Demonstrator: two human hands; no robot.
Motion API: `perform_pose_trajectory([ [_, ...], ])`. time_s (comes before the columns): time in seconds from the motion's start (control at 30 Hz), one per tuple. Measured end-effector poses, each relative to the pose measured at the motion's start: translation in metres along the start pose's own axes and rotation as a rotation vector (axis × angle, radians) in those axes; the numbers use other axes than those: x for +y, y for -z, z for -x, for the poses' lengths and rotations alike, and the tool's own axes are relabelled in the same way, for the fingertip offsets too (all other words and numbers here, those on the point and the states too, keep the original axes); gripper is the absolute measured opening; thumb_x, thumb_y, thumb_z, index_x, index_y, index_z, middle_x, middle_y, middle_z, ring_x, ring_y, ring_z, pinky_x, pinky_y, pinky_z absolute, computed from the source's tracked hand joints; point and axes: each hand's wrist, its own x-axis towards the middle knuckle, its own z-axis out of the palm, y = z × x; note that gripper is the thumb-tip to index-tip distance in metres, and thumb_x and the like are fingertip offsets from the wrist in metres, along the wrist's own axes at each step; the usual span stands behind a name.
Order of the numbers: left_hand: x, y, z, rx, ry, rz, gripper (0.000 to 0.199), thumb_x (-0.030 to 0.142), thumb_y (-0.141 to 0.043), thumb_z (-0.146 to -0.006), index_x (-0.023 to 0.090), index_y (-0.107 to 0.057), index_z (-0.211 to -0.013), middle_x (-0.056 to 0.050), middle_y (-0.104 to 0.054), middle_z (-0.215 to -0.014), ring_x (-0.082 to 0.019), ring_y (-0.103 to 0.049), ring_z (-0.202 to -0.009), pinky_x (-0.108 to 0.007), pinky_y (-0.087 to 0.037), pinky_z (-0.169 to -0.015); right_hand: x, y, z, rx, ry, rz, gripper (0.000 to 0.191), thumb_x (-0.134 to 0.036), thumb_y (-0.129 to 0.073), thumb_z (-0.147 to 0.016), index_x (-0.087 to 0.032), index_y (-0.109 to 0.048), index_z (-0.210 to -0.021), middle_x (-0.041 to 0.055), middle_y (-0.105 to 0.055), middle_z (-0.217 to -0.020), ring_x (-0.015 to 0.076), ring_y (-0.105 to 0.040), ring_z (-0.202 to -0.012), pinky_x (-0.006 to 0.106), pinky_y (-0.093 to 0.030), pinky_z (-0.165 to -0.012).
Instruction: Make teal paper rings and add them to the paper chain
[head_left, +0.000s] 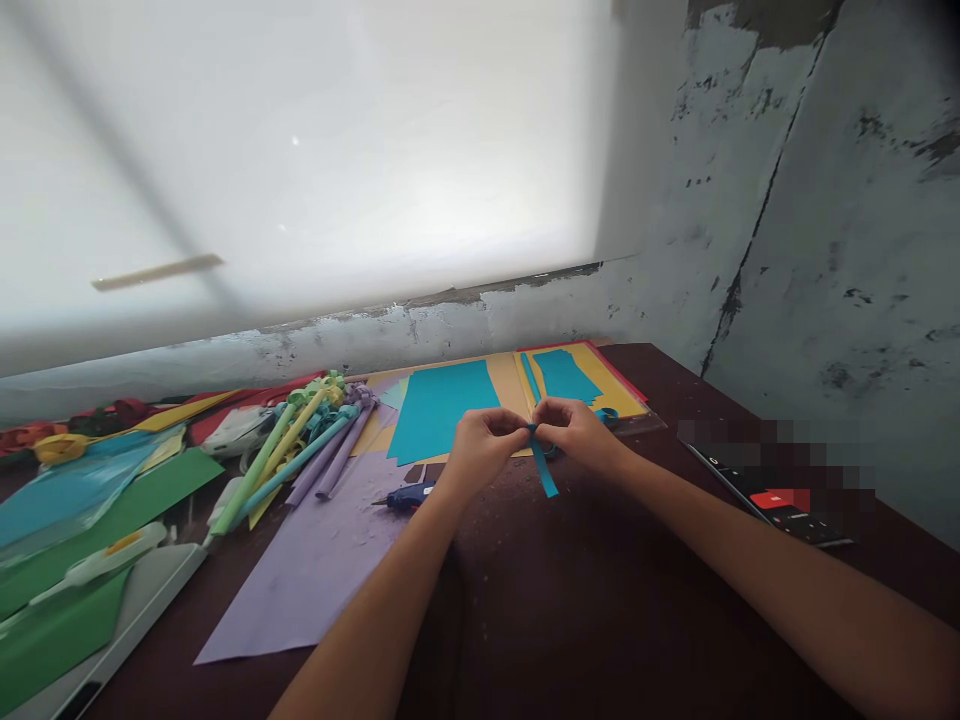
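Observation:
Between my two hands is a narrow blue paper strip (545, 470), its free end hanging down over the dark table. The fingertips of my left hand (486, 440) pinch the strip's upper end. My right hand (577, 432) pinches the same end from the other side, thumb and forefinger close to the left fingers. A dark blue glue gun (406, 497) lies left of my left forearm, partly hidden by it. Behind my hands rest blue paper sheets (442, 405), more cut blue pieces (562, 373) and a rolled blue paper tube (530, 376).
A lilac paper sheet (300, 570) covers the table's left middle. Rolled paper flowers (300, 440) with coloured stems lie beyond it. Green paper (165, 485) and a white paper cutter (161, 590) occupy the left. A phone (772, 500) lies at right near the table (570, 600) edge.

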Motion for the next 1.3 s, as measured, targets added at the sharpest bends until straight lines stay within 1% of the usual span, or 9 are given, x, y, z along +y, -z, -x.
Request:
perform_pose_trajectory([
  [0.13,-0.001,-0.001,0.0,0.013,-0.046,-0.004,0.012,0.025,-0.074,-0.073,0.016,-0.078,-0.078,-0.007,-0.078,-0.08,-0.023,-0.073,-0.079,-0.029,-0.055,-0.069,-0.001,0.001,-0.001,-0.019,-0.031,-0.035,0.009,-0.026,-0.065,-0.069,-0.02,-0.059,-0.072,-0.0037,-0.056,-0.065,0.0137,-0.053,-0.062,0.028,-0.042,-0.059],
  [0.63,-0.002,-0.001,-0.001,-0.001,-0.033,0.024,0.014,0.028,-0.074,-0.074,0.016,-0.077,-0.079,-0.007,-0.078,-0.081,-0.022,-0.073,-0.079,-0.029,-0.056,-0.071,-0.001,0.005,-0.003,-0.054,0.004,-0.018,0.009,-0.026,-0.065,-0.07,-0.02,-0.061,-0.075,-0.0032,-0.059,-0.065,0.0132,-0.055,-0.06,0.028,-0.044,-0.059],
  [0.77,0.0,0.004,-0.002,-0.048,-0.025,0.049,0.021,0.024,-0.075,-0.074,0.016,-0.074,-0.094,-0.009,-0.078,-0.092,-0.022,-0.074,-0.086,-0.031,-0.057,-0.076,-0.003,0.01,-0.005,0.085,-0.014,0.023,0.012,-0.03,-0.066,-0.07,-0.021,-0.059,-0.074,-0.0028,-0.06,-0.065,0.0145,-0.056,-0.061,0.028,-0.046,-0.059],
  [0.87,0.003,0.007,-0.001,-0.14,0.004,0.084,0.043,0.018,-0.079,-0.07,0.018,-0.066,-0.111,-0.009,-0.076,-0.098,-0.019,-0.073,-0.08,-0.027,-0.056,-0.067,0.0,0.015,-0.009,0.254,-0.03,0.028,0.015,-0.032,-0.067,-0.071,-0.021,-0.056,-0.074,-0.0035,-0.057,-0.063,0.0147,-0.055,-0.059,0.029,-0.046,-0.057],
  [0.93,0.005,0.005,0.002,-0.241,0.005,0.081,0.051,0.02,-0.082,-0.071,0.02,-0.064,-0.118,-0.007,-0.075,-0.096,-0.017,-0.072,-0.075,-0.024,-0.053,-0.062,0.004,0.016,-0.011,0.307,-0.037,0.024,0.017,-0.034,-0.068,-0.073,-0.021,-0.057,-0.078,-0.0025,-0.059,-0.066,0.0146,-0.056,-0.058,0.029,-0.047,-0.057],
  [1.0,0.006,0.001,0.005,-0.302,-0.03,0.043,0.043,0.025,-0.081,-0.074,0.019,-0.07,-0.115,-0.007,-0.075,-0.092,-0.017,-0.071,-0.073,-0.024,-0.052,-0.061,0.008,0.016,-0.013,0.319,-0.036,0.018,0.02,-0.036,-0.069,-0.074,-0.021,-0.058,-0.082,-0.001,-0.062,-0.072,0.014,-0.057,-0.058,0.029,-0.049,-0.057],
  [1.1,0.007,-0.005,0.007,-0.284,-0.088,0.01,0.024,0.032,-0.076,-0.081,0.017,-0.079,-0.099,-0.009,-0.077,-0.092,-0.02,-0.071,-0.081,-0.028,-0.054,-0.07,0.011,0.014,-0.013,0.297,-0.037,-0.009,0.024,-0.038,-0.073,-0.075,-0.021,-0.058,-0.084,0.0002,-0.063,-0.076,0.0143,-0.061,-0.061,0.03,-0.054,-0.058],
  [1.2,0.006,-0.006,0.005,-0.263,-0.069,0.044,0.027,0.04,-0.074,-0.084,0.015,-0.08,-0.094,-0.008,-0.077,-0.088,-0.019,-0.069,-0.079,-0.028,-0.054,-0.072,0.011,0.013,-0.013,0.262,-0.05,-0.062,0.028,-0.038,-0.076,-0.074,-0.021,-0.058,-0.086,0.0005,-0.064,-0.078,0.0156,-0.065,-0.065,0.032,-0.059,-0.064],
  [1.3,0.005,-0.002,0.001,-0.288,0.021,0.11,0.036,0.05,-0.073,-0.084,0.014,-0.078,-0.085,-0.006,-0.075,-0.081,-0.016,-0.067,-0.074,-0.026,-0.053,-0.069,0.01,0.013,-0.013,0.249,-0.043,-0.089,0.03,-0.037,-0.078,-0.074,-0.021,-0.058,-0.089,0.0009,-0.064,-0.08,0.0164,-0.066,-0.068,0.034,-0.062,-0.066],
])
